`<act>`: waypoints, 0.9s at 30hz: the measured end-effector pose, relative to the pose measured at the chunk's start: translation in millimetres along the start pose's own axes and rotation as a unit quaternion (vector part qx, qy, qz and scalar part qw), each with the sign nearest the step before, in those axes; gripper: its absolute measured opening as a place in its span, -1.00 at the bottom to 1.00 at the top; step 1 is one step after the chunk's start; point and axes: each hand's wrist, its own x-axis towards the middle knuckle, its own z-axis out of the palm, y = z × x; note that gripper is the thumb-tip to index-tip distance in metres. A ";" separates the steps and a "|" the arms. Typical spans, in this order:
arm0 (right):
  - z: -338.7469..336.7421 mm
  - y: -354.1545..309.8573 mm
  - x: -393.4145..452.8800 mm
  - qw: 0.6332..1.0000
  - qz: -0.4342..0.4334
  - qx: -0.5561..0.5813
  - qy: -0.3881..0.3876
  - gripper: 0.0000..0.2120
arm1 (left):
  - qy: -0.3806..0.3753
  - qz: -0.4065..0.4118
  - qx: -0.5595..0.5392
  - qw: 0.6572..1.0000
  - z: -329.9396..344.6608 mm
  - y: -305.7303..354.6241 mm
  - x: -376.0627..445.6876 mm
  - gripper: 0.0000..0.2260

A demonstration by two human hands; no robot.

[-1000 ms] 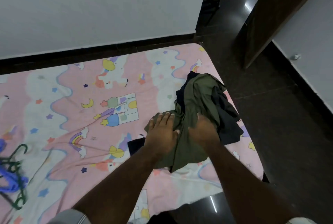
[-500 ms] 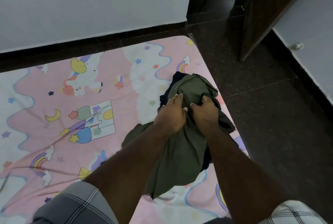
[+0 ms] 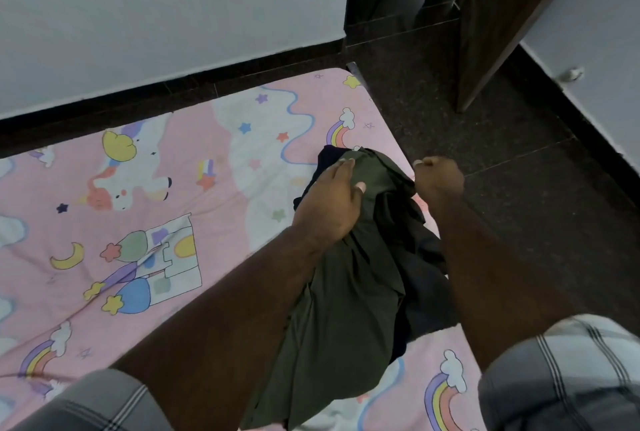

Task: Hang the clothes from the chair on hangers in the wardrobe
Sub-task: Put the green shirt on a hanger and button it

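Note:
An olive green garment point(image 3: 339, 309) lies bunched on the pink cartoon-print bed sheet point(image 3: 194, 188) near the bed's right edge. Partly under it sits a dark navy garment point(image 3: 427, 288). My left hand point(image 3: 329, 202) grips the top of the green garment, fingers curled over the fabric. At the bed's edge my right hand point(image 3: 438, 181) is curled in a fist against the garment's upper right edge and seems to pinch it there. No hanger, chair or wardrobe shows.
Dark tiled floor point(image 3: 519, 195) runs along the right of the bed. A brown wooden door point(image 3: 502, 22) stands open at the upper right. White walls with black skirting border the bed's far side and the floor's right side.
The view has shifted left to right, so the hangers on the left are out of frame. My hands have moved apart at the top of the green garment, the right one going out to the bed's edge.

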 end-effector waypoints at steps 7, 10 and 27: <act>16.8 2.0 19.7 0.997 0.050 0.046 -0.048 -0.76 | 0.011 0.019 -0.001 1.000 8.1 -3.0 1.7 -0.54; 22.3 -31.1 -22.5 0.995 -0.059 0.076 0.003 -0.82 | 0.048 -0.017 -0.035 0.998 -10.5 9.1 9.7 -0.62; 28.9 -55.1 -133.7 0.955 -0.185 0.184 -0.144 -0.87 | 0.011 -0.230 -0.153 0.961 -88.0 -21.2 -10.8 -0.82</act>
